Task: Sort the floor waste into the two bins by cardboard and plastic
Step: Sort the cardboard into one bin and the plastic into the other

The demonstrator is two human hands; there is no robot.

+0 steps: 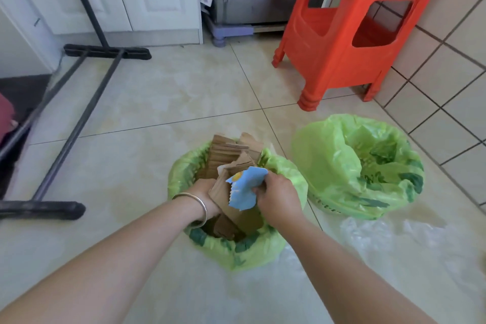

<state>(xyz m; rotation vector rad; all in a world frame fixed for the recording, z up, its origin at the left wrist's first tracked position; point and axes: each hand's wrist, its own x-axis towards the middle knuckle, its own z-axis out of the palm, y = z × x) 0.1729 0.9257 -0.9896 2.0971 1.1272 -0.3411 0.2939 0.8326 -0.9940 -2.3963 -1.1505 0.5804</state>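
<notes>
Two bins: both lined with thin, crinkled green bags; near bin [238, 247] sits under the hands, far bin [363, 166] just beside it on the right.
Writing: dark green print shows on both liners, too blurred to read; wrapper [243, 187] bears a yellow spot and no legible words.
Left hand [205, 192]: reaches down into the near bin with a metal bangle [196, 205] on the wrist; fingers hidden behind cardboard [228, 155], so their grasp cannot be told.
Right hand [278, 196]: over the near bin's right rim, knuckles up, fingers curled and pinching the wrapper's right edge.
Wrapper: light blue, glossy, crumpled, one edge zigzag-cut; held above the cardboard in the near bin.
Cardboard: brown corrugated pieces, ribbed, standing on end and packed in the near bin, tops above the rim.
Far bin: only folds of liner visible inside.
Clear film [381, 234]: wrinkled sheet flat on the tile floor [171, 102], in front of the far bin.
Stool [349, 21]: orange moulded plastic, against the tiled wall.
</notes>
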